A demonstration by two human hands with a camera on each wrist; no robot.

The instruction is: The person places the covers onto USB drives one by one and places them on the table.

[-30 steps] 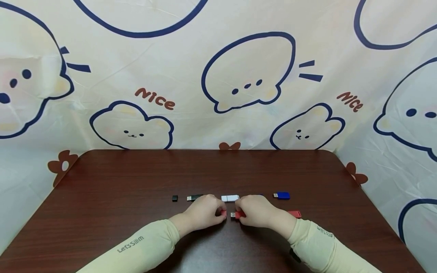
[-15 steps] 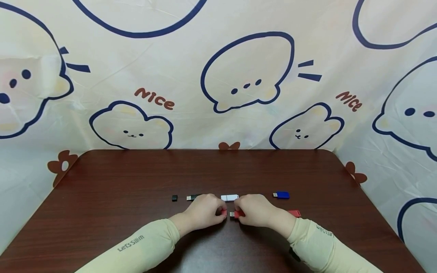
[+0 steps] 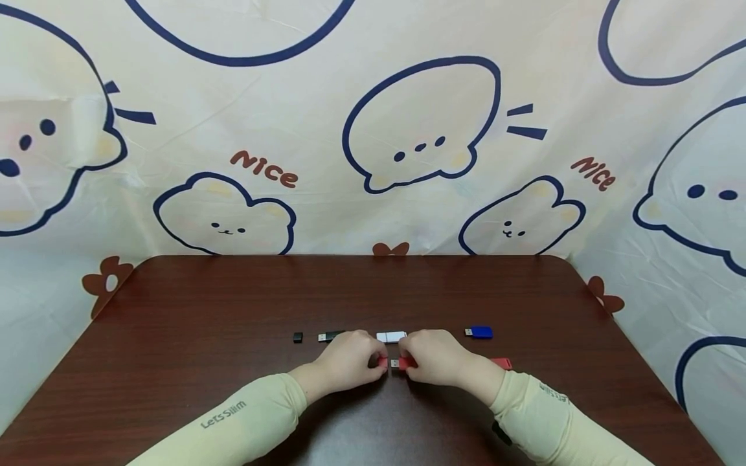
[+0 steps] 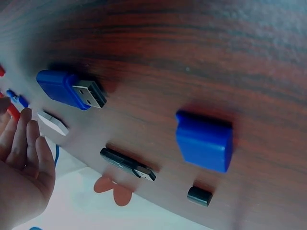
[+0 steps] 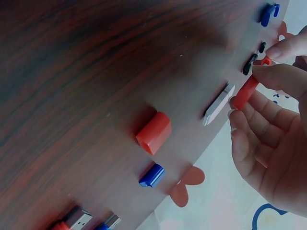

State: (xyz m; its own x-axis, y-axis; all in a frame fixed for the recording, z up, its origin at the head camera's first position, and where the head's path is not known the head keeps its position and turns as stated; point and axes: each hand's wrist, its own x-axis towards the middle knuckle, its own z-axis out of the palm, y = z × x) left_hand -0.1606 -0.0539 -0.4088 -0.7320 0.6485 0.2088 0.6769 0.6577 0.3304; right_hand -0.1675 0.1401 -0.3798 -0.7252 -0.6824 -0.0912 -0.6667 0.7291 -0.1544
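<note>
My left hand [image 3: 350,361] pinches a small red cap [image 3: 382,362] between thumb and fingers, over the middle of the table. Just to its right, my right hand [image 3: 434,358] grips a red USB stick [image 3: 405,364], its metal plug pointing left at the cap with a narrow gap between. In the right wrist view the red USB stick [image 5: 245,92] lies along the right hand's fingers, and the left fingertips [image 5: 285,49] hold the cap beyond its upper end. Behind the hands lies a white capped USB stick [image 3: 391,337].
A black USB stick [image 4: 120,160], black cap [image 4: 199,195], blue USB stick [image 4: 62,89] and blue cap [image 4: 204,142] lie on the left. To the right are another red cap [image 5: 154,132], a small blue cap [image 5: 152,175], and uncapped red [image 5: 72,220] and blue [image 5: 110,222] sticks.
The right hand has edged slightly left with the red USB stick, narrowing the gap between plug and cap. The left hand stays nearly still.
</note>
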